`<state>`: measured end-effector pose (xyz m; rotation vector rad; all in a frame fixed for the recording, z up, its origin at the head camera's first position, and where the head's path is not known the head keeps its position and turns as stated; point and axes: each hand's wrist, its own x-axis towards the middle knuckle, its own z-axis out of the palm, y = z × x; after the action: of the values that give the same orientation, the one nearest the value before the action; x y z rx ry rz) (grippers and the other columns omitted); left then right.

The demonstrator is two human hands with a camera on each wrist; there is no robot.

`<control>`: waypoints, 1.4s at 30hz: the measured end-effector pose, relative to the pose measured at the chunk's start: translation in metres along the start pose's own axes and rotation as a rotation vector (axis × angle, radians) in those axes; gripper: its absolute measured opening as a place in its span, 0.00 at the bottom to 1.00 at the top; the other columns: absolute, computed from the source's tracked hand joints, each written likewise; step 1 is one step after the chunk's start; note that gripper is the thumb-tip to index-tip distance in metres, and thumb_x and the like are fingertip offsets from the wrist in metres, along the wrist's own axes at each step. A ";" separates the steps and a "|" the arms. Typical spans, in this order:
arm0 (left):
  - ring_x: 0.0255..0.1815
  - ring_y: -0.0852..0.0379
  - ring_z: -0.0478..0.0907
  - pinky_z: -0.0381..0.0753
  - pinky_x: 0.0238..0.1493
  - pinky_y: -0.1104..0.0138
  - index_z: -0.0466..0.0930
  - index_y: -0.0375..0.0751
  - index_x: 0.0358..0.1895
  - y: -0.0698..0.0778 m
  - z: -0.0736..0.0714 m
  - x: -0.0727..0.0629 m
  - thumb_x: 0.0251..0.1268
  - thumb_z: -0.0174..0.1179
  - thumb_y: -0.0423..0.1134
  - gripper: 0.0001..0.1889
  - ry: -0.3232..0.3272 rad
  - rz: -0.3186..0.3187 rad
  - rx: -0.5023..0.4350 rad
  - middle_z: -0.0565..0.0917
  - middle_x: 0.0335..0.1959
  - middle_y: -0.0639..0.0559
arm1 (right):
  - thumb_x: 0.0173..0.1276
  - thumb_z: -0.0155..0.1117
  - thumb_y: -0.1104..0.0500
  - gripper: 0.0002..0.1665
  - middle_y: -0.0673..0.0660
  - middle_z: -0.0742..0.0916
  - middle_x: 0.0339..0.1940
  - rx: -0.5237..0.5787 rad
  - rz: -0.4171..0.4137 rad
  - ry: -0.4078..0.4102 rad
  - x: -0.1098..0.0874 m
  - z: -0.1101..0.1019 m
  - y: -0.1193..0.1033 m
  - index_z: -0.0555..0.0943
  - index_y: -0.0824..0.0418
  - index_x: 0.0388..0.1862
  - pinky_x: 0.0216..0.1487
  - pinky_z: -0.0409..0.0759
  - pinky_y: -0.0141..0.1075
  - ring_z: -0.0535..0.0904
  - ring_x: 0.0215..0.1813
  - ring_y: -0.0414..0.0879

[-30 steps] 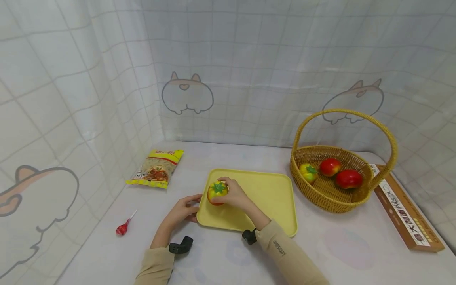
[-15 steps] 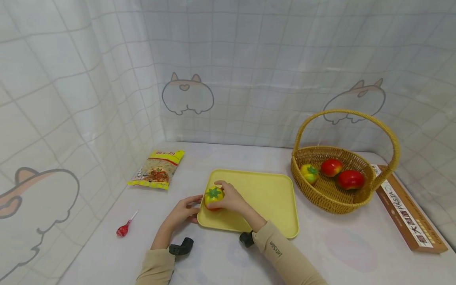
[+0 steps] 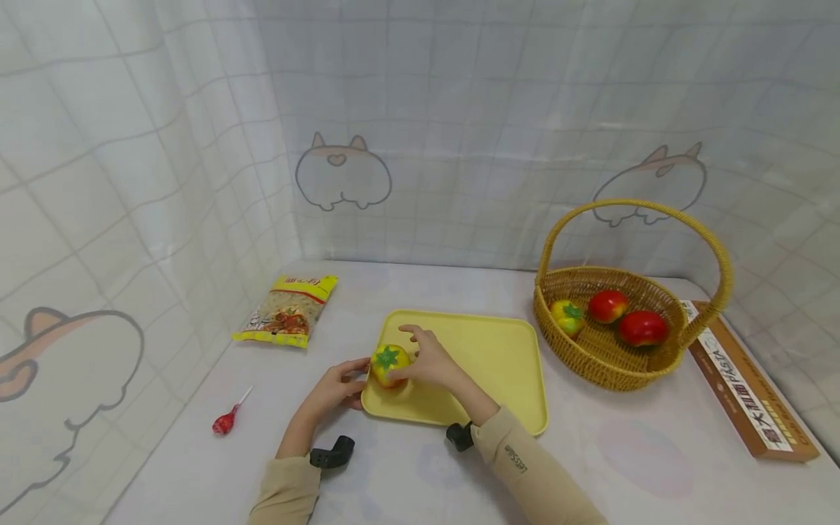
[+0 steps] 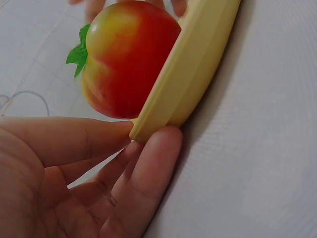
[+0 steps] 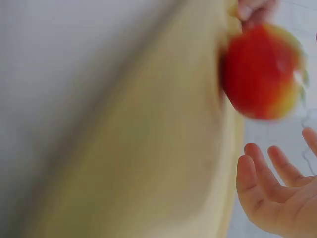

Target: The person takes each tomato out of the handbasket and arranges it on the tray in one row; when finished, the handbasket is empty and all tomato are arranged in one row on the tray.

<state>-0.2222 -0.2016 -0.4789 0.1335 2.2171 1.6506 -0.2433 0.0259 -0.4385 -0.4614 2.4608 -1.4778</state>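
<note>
Head view has a red lollipop [image 3: 224, 423] at the lower left of the frame, its stick slanting up to the right, and above it a yellow-ended food bag [image 3: 287, 312] lying flat. Next comes the left hand [image 3: 336, 390], left of centre, at the near left side of a yellow tray [image 3: 482, 350]; in the left wrist view its thumb lies above the rim and a finger below, pinching the edge. Just inside that side of the tray, a little left of centre in the frame, sits a red-and-yellow fruit [image 3: 389, 364] with its green leaves facing up. Right of it is the right hand [image 3: 429, 361], its fingers spread wide and gripping nothing; the right wrist view shows a gap between those fingers and the fruit, though whether the thumb touches it I cannot tell. Farther right, a wicker basket [image 3: 604, 375] with a tall handle holds a yellow fruit with green leaves [image 3: 567, 319] at its left, a round red fruit [image 3: 608, 305] behind, and a longer red fruit [image 3: 644, 329] to the right. Along the right of the frame, a brown pasta box [image 3: 755, 383] lies at a slant, its far end partly behind the basket.
</note>
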 end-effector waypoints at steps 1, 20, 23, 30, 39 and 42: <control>0.38 0.53 0.78 0.83 0.34 0.61 0.61 0.34 0.67 -0.001 0.000 0.000 0.61 0.55 0.32 0.29 0.001 0.000 -0.001 0.63 0.64 0.32 | 0.44 0.77 0.48 0.51 0.63 0.69 0.60 0.015 -0.002 0.010 -0.001 -0.004 0.000 0.63 0.54 0.67 0.54 0.74 0.47 0.70 0.57 0.57; 0.41 0.53 0.77 0.83 0.34 0.61 0.60 0.32 0.67 -0.004 -0.002 -0.001 0.61 0.55 0.32 0.30 0.014 0.009 -0.003 0.63 0.63 0.31 | 0.59 0.66 0.50 0.39 0.61 0.67 0.66 0.114 -0.052 0.178 -0.036 -0.097 0.009 0.62 0.50 0.68 0.57 0.71 0.54 0.62 0.65 0.61; 0.41 0.53 0.77 0.83 0.34 0.61 0.60 0.33 0.67 -0.002 -0.002 -0.002 0.61 0.55 0.32 0.29 0.020 0.010 0.000 0.63 0.63 0.31 | 0.62 0.63 0.53 0.38 0.63 0.67 0.65 0.123 -0.090 0.180 -0.048 -0.114 0.004 0.61 0.56 0.69 0.60 0.66 0.55 0.61 0.65 0.62; 0.40 0.53 0.76 0.83 0.34 0.60 0.62 0.34 0.66 -0.003 -0.001 -0.001 0.61 0.55 0.31 0.29 0.040 -0.009 -0.003 0.65 0.62 0.33 | 0.62 0.63 0.55 0.35 0.59 0.67 0.66 0.103 -0.105 0.229 -0.057 -0.147 0.022 0.62 0.55 0.67 0.63 0.60 0.53 0.60 0.66 0.59; 0.40 0.53 0.77 0.83 0.34 0.61 0.63 0.34 0.66 0.001 0.001 -0.001 0.60 0.55 0.30 0.29 0.046 -0.008 0.013 0.65 0.62 0.32 | 0.63 0.61 0.60 0.34 0.66 0.67 0.65 0.036 -0.096 0.334 -0.073 -0.187 0.034 0.62 0.63 0.67 0.62 0.58 0.57 0.58 0.65 0.62; 0.39 0.53 0.77 0.83 0.34 0.61 0.63 0.34 0.66 0.000 0.002 -0.001 0.60 0.55 0.31 0.28 0.038 -0.007 0.016 0.65 0.62 0.32 | 0.64 0.61 0.59 0.35 0.66 0.66 0.65 0.010 -0.078 0.357 -0.079 -0.198 0.039 0.61 0.63 0.67 0.61 0.58 0.56 0.58 0.65 0.63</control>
<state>-0.2208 -0.1999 -0.4788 0.0988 2.2562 1.6455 -0.2460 0.2339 -0.3781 -0.3162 2.7272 -1.7342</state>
